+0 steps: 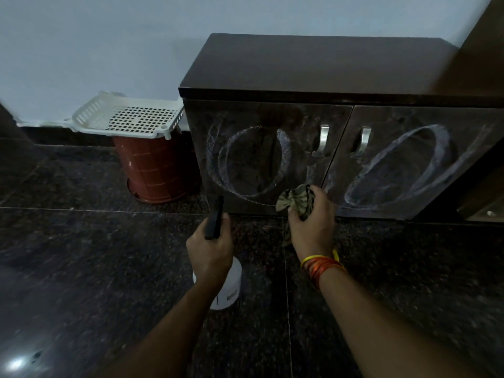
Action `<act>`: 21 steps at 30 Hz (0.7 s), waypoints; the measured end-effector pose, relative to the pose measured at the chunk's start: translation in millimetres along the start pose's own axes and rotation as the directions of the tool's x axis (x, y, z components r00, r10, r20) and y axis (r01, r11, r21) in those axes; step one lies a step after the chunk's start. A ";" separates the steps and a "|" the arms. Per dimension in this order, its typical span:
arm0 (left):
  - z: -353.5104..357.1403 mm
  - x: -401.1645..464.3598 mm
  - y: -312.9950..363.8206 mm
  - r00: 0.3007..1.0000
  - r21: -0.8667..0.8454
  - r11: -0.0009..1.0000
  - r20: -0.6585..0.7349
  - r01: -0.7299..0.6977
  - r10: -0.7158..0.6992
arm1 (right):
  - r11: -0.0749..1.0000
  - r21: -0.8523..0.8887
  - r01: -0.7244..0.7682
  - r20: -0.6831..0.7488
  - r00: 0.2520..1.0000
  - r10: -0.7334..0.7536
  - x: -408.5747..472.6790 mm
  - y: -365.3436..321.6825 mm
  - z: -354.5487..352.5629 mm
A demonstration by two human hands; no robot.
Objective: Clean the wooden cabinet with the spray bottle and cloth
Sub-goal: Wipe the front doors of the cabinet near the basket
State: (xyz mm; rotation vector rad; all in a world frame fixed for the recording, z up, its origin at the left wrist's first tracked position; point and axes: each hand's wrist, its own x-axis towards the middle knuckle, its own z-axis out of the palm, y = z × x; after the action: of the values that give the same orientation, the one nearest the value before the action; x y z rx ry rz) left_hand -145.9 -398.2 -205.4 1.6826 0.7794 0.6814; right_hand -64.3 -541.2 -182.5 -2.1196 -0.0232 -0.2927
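- The left hand (210,248) grips the spray bottle (227,285), nozzle toward the cabinet (313,72).
- The right hand (311,222) clutches the bunched cloth (293,199) just before the left door's (261,156) lower corner.

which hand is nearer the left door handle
Right. The right hand with the cloth is just below the handle; the left hand, gripping the bottle, is further down-left.
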 end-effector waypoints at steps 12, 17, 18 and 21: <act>-22.5 -8.7 -44.6 0.997 0.228 0.974 0.066 0.010 -0.025 | 0.996 0.018 -0.086 0.031 0.996 0.085 -4.0 6.0 0.3; -17.4 -19.8 -52.8 0.973 0.284 0.954 0.228 -0.095 0.029 | 0.996 -0.005 -0.094 -0.001 0.996 0.094 -2.1 9.5 -5.5; -15.9 -22.0 -54.3 0.963 0.283 0.951 0.263 -0.126 0.050 | 0.995 -0.006 -0.102 -0.004 0.995 0.102 -1.6 10.3 -7.2; -9.1 -26.7 -54.3 0.933 0.262 0.945 0.345 -0.198 0.100 | 0.995 -0.011 -0.101 -0.039 0.994 0.101 0.3 15.0 -12.8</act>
State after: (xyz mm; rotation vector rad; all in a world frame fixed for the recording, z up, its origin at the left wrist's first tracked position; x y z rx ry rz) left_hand -177.6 -404.1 -257.4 2.0782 0.5336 0.3825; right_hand -64.5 -560.1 -188.4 -2.1193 0.1088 -0.2742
